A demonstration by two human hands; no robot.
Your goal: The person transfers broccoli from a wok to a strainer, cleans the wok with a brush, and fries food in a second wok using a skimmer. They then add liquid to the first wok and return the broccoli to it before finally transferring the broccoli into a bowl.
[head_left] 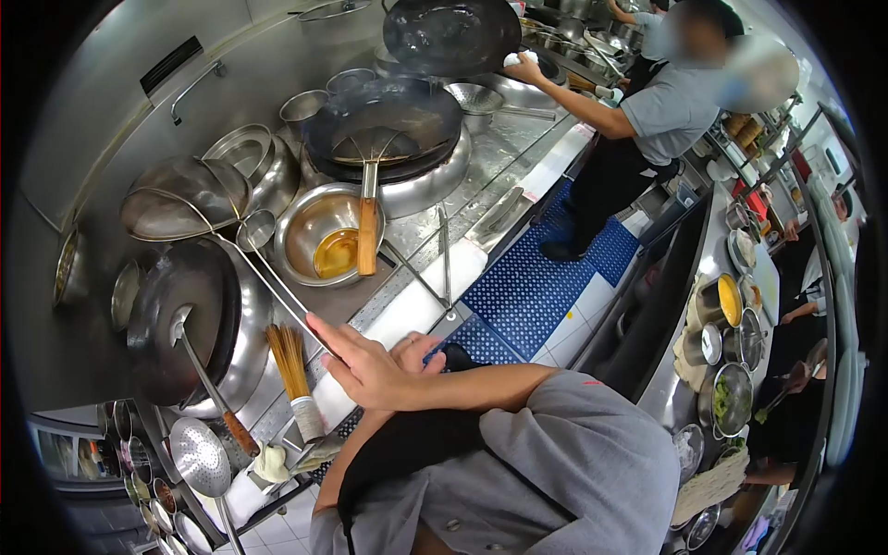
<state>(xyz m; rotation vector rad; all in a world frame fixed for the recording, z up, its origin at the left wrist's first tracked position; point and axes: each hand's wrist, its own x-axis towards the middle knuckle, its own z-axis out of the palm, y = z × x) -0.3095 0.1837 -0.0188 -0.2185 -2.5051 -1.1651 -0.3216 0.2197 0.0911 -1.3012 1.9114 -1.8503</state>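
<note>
My right hand (pixel 365 365) reaches across my body with index finger and thumb stretched apart. The long wire handle of a large strainer (pixel 185 199) runs to its fingertips and overlaps them in this view. My left hand (pixel 421 353) shows only loosely bent, parted fingers beyond my right wrist, where my forearms cross. A bamboo brush (pixel 289 365) lies just left of my right hand. Above my hands stands a steel bowl (pixel 294 231) with yellow liquid, and a wooden-handled skimmer (pixel 368 222) rests from the wok (pixel 319 120) over its rim.
A second wok (pixel 176 324) holds a ladle (pixel 208 370); a perforated skimmer (pixel 199 453) lies nearer. At the upper right a co-worker (pixel 666 111) holds up another wok (pixel 453 32) with a white cloth. Blue mats (pixel 541 277) cover the floor. Food containers line the counter (pixel 652 370) opposite.
</note>
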